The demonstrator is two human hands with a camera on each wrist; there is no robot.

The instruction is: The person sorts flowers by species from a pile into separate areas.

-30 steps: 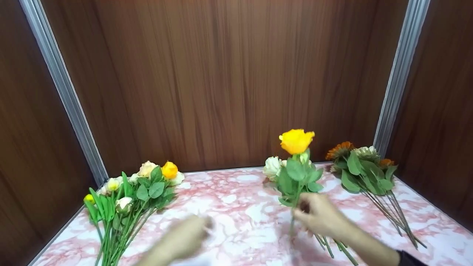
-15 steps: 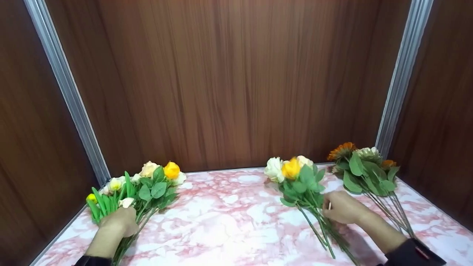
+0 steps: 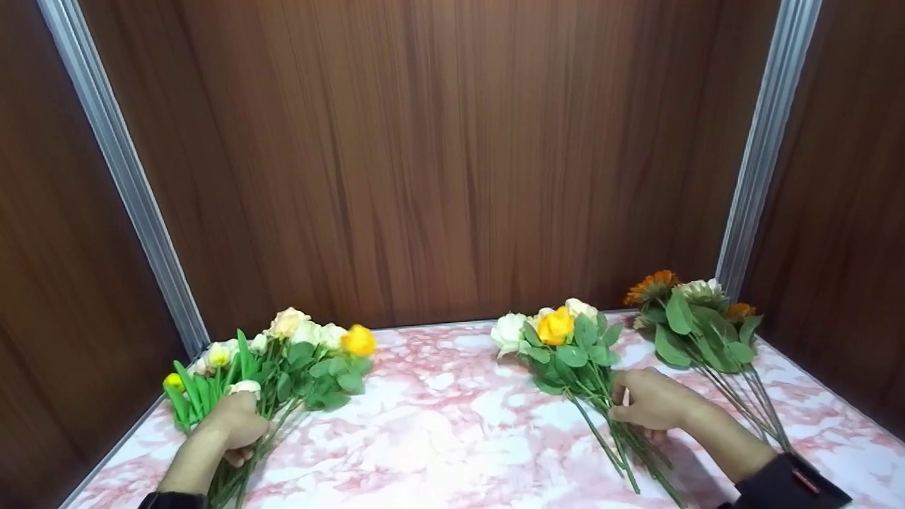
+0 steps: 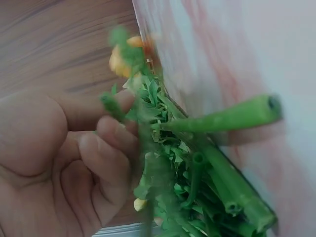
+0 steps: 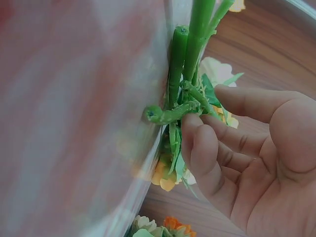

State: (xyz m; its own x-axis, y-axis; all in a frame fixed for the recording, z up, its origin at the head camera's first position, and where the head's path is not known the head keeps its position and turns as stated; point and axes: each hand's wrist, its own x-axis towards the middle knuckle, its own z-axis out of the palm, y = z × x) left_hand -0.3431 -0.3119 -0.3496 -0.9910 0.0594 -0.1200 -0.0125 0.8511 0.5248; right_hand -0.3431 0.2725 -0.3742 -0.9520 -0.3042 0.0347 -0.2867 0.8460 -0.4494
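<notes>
On the left of the table lies a bunch of flowers: a peach rose (image 3: 288,322), white blooms, an orange-yellow rose (image 3: 358,341) and tulips with long green leaves (image 3: 194,396). My left hand (image 3: 232,424) is among this bunch's stems, pinching a stem (image 4: 111,106) in the left wrist view; which flower it belongs to is hidden. The middle bunch has a yellow rose (image 3: 556,326), a white rose (image 3: 509,334) and leafy green stems. My right hand (image 3: 654,401) pinches stems there, thumb and fingers meeting at the cut stems (image 5: 173,113) in the right wrist view.
A third bunch, with orange flowers (image 3: 650,288), a whitish bloom (image 3: 700,291) and broad leaves, lies at the back right. The pink-and-white marbled table (image 3: 424,424) is bordered by brown wood-grain panels (image 3: 452,155) with metal corner posts (image 3: 767,141).
The yellow rose, earlier upright in my right hand, now lies in the middle bunch. My left hand moved left into the left bunch; its orange-yellow rose and leaves shifted right.
</notes>
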